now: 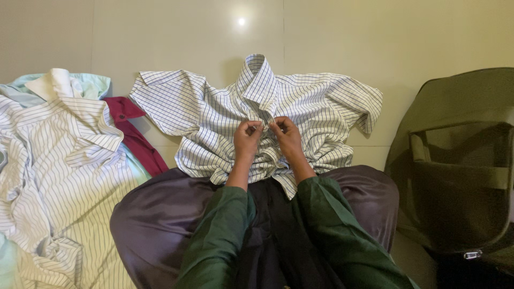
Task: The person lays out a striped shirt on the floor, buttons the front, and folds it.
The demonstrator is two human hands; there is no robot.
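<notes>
A white checked short-sleeved shirt point(214, 118) lies spread on the tiled floor in front of my knees, collar pointing away from me. My left hand point(247, 136) pinches the left edge of the shirt's front opening just below the collar. My right hand point(287, 135) pinches the opposite edge, and the two hands almost touch at the placket. Both arms wear dark green sleeves. The lower part of the shirt is bunched against my lap.
A heap of striped white shirts point(59, 176) lies at my left, with a light blue garment point(91, 83) and a dark red garment point(134, 136) beside it. An olive green bag point(460, 160) stands at the right. Pale floor tiles point(348, 37) stretch beyond the shirt.
</notes>
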